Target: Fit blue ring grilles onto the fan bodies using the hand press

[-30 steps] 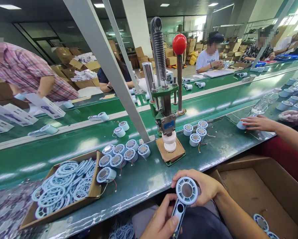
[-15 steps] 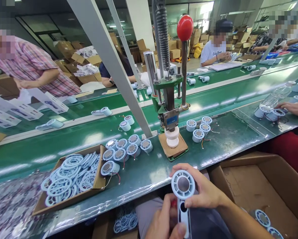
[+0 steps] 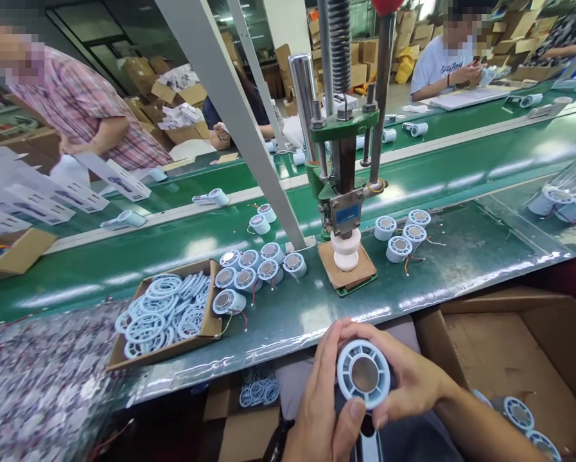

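Left hand, moved up, and right hand clasp the handled blue device between them by the near edge of the table.

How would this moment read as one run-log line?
left hand, right hand: holding round-headed blue part | press: on bench beyond | carton with blue rings: left of press

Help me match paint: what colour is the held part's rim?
The rim is light blue: head view.
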`<state>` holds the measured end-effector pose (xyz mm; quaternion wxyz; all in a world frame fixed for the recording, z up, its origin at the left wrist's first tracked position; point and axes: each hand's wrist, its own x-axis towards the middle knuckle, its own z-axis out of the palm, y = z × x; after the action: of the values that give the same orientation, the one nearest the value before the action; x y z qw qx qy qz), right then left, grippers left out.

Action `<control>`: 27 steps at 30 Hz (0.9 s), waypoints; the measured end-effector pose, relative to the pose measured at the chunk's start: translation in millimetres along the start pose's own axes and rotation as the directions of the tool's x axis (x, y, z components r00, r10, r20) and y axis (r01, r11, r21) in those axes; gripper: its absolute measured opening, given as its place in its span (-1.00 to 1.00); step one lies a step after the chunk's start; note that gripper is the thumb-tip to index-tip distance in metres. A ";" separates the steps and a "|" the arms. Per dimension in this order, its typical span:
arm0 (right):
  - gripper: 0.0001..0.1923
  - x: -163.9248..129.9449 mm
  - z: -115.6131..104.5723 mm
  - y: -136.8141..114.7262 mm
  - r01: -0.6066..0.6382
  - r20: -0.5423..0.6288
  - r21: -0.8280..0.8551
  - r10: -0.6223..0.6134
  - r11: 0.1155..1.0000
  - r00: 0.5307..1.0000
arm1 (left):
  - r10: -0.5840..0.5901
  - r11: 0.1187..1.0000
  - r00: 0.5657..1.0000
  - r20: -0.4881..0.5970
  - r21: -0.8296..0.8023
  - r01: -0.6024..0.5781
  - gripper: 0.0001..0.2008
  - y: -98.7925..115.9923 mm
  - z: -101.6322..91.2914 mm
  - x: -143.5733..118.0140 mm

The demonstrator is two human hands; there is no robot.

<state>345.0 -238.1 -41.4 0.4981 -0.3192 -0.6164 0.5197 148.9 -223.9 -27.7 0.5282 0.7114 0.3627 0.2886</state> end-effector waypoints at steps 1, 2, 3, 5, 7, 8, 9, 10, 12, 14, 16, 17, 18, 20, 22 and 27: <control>-0.12 0.1 0.1 1.0 -0.003 0.000 -0.003 0.003 1.000 1.000 | -0.021 1.000 0.999 -0.038 0.009 0.021 -0.36 -2.6 1.2 -1.1; -0.11 0.3 0.2 2.0 -0.008 -0.001 -0.009 0.008 1.000 1.000 | -0.043 0.999 0.996 -0.077 0.009 0.044 -0.39 -5.2 2.4 -1.6; -0.10 0.5 0.2 3.1 -0.015 0.000 -0.016 0.015 1.000 1.000 | -0.064 0.998 0.992 -0.111 0.003 0.065 -0.41 -7.6 3.6 -1.6; -0.08 0.1 -0.2 6.2 -0.018 0.007 -0.026 0.018 1.000 1.000 | -0.074 0.997 0.987 -0.146 -0.019 0.072 -0.43 -11.4 5.4 -0.1; -0.06 -1.2 -1.3 10.5 -0.020 0.021 -0.045 0.021 0.999 1.000 | -0.078 0.997 0.983 -0.165 -0.036 0.073 -0.45 -13.2 6.3 1.9; -0.04 -2.0 -2.1 13.0 -0.018 0.031 -0.059 0.020 0.998 0.999 | -0.084 0.996 0.980 -0.178 -0.035 0.079 -0.45 -13.3 6.5 2.7; -0.01 -2.8 -2.9 15.5 -0.014 0.040 -0.069 0.017 0.998 0.999 | -0.092 0.996 0.977 -0.193 -0.029 0.088 -0.45 -13.2 6.5 3.2; 0.03 -3.6 -3.8 17.8 -0.008 0.049 -0.072 0.011 0.997 0.999 | -0.101 0.995 0.973 -0.209 -0.022 0.099 -0.46 -12.9 6.4 3.4; 0.09 -4.9 -5.2 21.4 0.015 0.059 -0.067 -0.011 0.998 0.998 | -0.108 0.994 0.969 -0.224 -0.015 0.107 -0.48 -12.9 5.8 3.0; 0.09 -5.8 -5.7 23.3 0.038 0.055 -0.070 -0.035 0.997 0.998 | -0.093 0.996 0.975 -0.202 -0.024 0.090 -0.50 -14.0 4.8 2.1; 0.08 -6.5 -5.1 23.7 0.067 0.061 -0.100 -0.061 0.993 0.996 | -0.082 0.996 0.980 -0.182 -0.048 0.074 -0.50 -15.0 3.9 1.4; 0.10 -6.8 -4.4 23.6 0.082 0.068 -0.125 -0.074 0.989 0.995 | -0.077 0.996 0.981 -0.177 -0.066 0.066 -0.48 -15.2 3.6 1.3; 0.13 -7.0 -3.7 23.4 0.098 0.078 -0.154 -0.087 0.983 0.993 | -0.075 0.994 0.982 -0.175 -0.086 0.060 -0.46 -15.2 3.4 1.4; 0.19 -7.2 -2.3 23.1 0.132 0.100 -0.215 -0.112 0.968 0.989 | -0.072 0.991 0.982 -0.172 -0.126 0.051 -0.41 -14.9 2.9 1.8; 0.24 -7.4 -1.3 22.9 0.162 0.118 -0.268 -0.134 0.950 0.984 | -0.060 0.988 0.986 -0.156 -0.150 0.037 -0.41 -15.8 1.6 1.9; 0.31 -7.5 0.7 26.7 0.187 0.138 -0.349 -0.147 0.918 0.979 | -0.045 0.988 0.989 -0.144 -0.156 0.022 -0.45 -26.3 -1.9 0.0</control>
<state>343.2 -238.3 -69.1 0.4394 -0.3223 -0.7523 0.3702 141.8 -218.2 -52.5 0.5582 0.6391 0.3892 0.3585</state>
